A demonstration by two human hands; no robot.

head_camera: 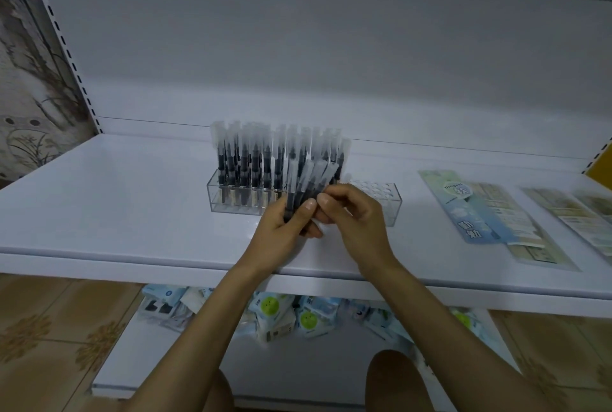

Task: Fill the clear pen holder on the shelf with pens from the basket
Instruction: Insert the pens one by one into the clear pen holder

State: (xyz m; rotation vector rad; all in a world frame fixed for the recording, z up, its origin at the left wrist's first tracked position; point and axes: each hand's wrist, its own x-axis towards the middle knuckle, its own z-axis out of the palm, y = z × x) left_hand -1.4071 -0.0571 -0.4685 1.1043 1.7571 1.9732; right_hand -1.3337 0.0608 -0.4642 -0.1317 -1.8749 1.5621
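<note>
A clear pen holder (217, 194) stands on the white shelf (116, 206). Several black pens with frosted caps stand upright in its left and middle holes; the holes at its right end (381, 191) are empty. My left hand (284, 229) grips a fanned bundle of the same pens (308, 179) just in front of the holder. My right hand (351, 212) pinches one pen of that bundle with thumb and fingertips. No basket is in view.
Flat packaged stationery cards (477, 209) lie on the shelf at the right, with more (573, 212) beyond. On the lower shelf sit several blue and green packets (275, 312). A perforated upright (63, 40) bounds the shelf at the left. My knee (394, 378) shows below.
</note>
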